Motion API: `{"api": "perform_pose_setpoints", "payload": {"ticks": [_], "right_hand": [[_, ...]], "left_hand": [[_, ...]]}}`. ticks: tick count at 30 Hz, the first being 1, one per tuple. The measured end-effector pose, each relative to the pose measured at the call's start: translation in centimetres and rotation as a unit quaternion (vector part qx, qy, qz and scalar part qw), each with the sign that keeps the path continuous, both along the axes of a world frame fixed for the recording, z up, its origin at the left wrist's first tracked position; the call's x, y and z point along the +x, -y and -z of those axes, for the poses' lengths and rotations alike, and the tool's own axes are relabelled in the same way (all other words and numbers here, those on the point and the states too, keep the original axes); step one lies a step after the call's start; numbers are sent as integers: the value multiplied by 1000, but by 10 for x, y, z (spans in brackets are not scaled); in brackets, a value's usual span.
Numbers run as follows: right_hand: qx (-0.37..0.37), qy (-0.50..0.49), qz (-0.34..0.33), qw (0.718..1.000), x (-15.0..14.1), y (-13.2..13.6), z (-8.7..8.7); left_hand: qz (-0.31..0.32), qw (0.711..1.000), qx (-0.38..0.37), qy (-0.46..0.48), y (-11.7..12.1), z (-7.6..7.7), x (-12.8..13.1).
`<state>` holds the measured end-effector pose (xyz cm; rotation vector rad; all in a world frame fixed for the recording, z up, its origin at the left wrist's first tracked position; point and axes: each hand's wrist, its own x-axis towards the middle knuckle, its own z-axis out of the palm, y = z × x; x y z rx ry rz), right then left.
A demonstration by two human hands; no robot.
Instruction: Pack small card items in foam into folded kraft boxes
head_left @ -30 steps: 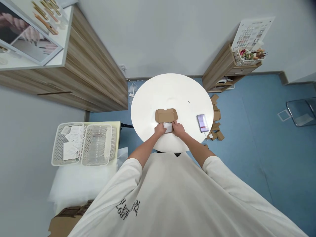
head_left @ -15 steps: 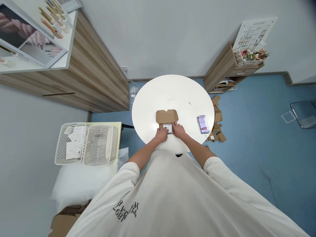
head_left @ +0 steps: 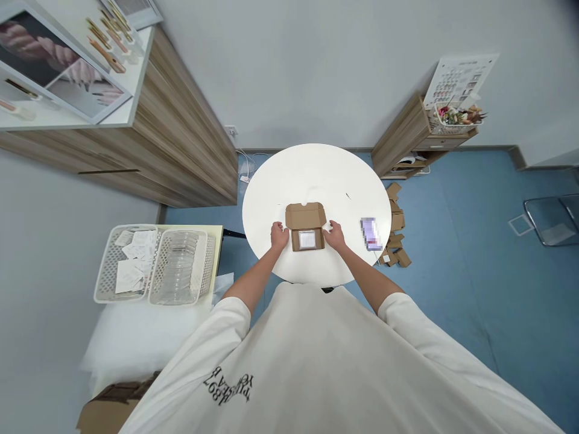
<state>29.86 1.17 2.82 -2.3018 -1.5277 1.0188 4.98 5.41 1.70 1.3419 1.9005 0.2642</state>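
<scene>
A small brown cardboard box (head_left: 306,217) lies on the round white table (head_left: 312,172), its lid folded back away from me. Inside its tray rests a flat packet (head_left: 307,240), pale and rectangular, in what looks like clear wrapping. My left hand (head_left: 279,235) is just left of the box, fingers bent but apart, holding nothing. On the other side, my right hand (head_left: 335,235) has its thumb close to the box's right edge and its fingers apart. Whether either thumb touches the cardboard I cannot tell.
A blurred purple phone-like item (head_left: 371,234) lies at the table's right. Flattened or folded cardboard boxes (head_left: 396,222) are on the floor beyond. To the left, a side table bears white baskets (head_left: 207,265) with clear plastic pieces and paper cards. A wooden cabinet (head_left: 181,120) stands back left.
Both hands have come off the packet and moved outward to the two sides of the box. The packet now shows fully inside. The view has shifted slightly.
</scene>
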Motion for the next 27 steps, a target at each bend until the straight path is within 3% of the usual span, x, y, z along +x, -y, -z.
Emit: {"api": "perform_pose_setpoints", "payload": {"ticks": [3, 9, 14, 22, 27], "right_hand": [[-27, -110, 83, 990, 1, -19, -2], [10, -240, 127, 962, -6, -29, -11], [12, -289, 181, 940, -7, -26, -10], [-48, -386, 262, 883, 6, -32, -9], [-60, -430, 251, 865, 13, -33, -17]], "left_hand": [[-72, 990, -77, 91, -17, 2, 0], [-33, 969, -71, 234, -20, -2, 11], [-109, 959, -69, 252, -18, 1, 13], [-121, 944, -72, 298, -31, 4, -2], [-126, 937, -87, 313, -38, -2, -7]]}}
